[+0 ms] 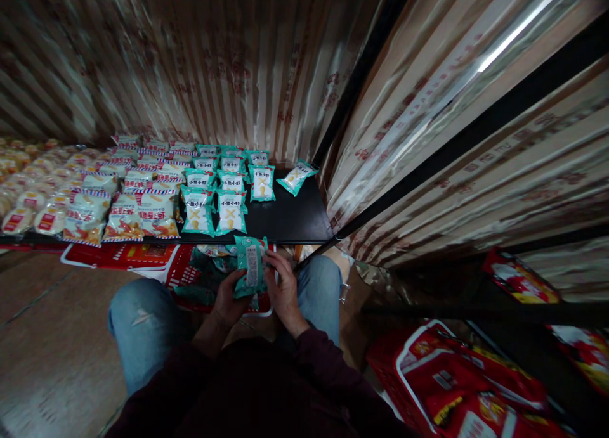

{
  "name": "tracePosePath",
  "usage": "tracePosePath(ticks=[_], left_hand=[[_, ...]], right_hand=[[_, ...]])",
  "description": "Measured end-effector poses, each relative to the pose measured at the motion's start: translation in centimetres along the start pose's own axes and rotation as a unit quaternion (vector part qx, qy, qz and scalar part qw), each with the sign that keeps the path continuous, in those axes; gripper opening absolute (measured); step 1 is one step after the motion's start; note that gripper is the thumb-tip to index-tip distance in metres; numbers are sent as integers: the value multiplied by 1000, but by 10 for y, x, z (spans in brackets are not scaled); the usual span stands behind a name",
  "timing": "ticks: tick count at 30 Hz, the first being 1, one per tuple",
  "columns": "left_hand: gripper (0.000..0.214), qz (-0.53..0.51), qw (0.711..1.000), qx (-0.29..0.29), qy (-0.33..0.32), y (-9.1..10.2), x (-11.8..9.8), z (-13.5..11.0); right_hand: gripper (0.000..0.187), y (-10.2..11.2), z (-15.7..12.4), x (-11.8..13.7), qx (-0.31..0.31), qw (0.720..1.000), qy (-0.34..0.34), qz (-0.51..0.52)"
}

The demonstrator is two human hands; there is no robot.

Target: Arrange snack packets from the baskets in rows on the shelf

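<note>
Between my two hands is a teal snack packet (252, 267), its printed back label turned up toward me. My left hand (229, 300) is closed on its left edge, and my right hand (284, 286) grips the right edge. Just beyond, rows of matching teal-and-white snack packets (231, 212) stand on a black shelf (297, 221). One such packet (297, 177) leans apart at the back right. Below my hands, more teal packets (204, 279) lie on a red printed bag (137, 258) between my knees, partly hidden.
Striped-edge snack bags (157, 213) and clear-wrapped cakes (50, 217) fill the shelf's left side. A black post (361, 118) rises at its right end, before striped plastic sheeting (266, 64). Red printed sacks (457, 374) sit at the lower right.
</note>
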State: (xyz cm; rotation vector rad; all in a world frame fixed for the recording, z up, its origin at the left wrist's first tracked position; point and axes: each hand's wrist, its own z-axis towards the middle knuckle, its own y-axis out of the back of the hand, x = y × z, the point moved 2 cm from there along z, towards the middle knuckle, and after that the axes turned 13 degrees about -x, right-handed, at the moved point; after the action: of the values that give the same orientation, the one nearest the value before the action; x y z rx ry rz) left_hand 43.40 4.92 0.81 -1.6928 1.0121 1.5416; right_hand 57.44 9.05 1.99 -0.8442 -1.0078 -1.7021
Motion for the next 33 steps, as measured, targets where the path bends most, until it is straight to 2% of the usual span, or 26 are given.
tracePosePath(ticks=[6, 9, 12, 15, 20, 25, 27, 33], left_hand=[[34, 21, 999, -19, -26, 0, 3, 0], [35, 17, 1000, -18, -18, 0, 6, 1], [38, 17, 1000, -17, 7, 0, 11, 1], [43, 19, 999, -18, 19, 0, 10, 1], [59, 1, 1000, 19, -8, -3, -8, 0], [54, -34, 997, 60, 15, -19, -14, -1], [55, -12, 998, 57, -4, -25, -10, -1], [48, 107, 984, 20, -140, -30, -5, 0]], right_hand=[[26, 0, 0, 3, -10, 999, 25, -43], [25, 0, -1, 2, -34, 994, 34, -97], [24, 0, -1, 2, -31, 993, 28, -108], [24, 2, -2, 3, -9, 997, 5, -82], [35, 6, -5, 5, 39, 995, -87, -17], [51, 6, -8, 5, 67, 986, -133, 75], [53, 5, -7, 5, 72, 983, -139, 96], [50, 6, -2, 3, 61, 985, -140, 84]])
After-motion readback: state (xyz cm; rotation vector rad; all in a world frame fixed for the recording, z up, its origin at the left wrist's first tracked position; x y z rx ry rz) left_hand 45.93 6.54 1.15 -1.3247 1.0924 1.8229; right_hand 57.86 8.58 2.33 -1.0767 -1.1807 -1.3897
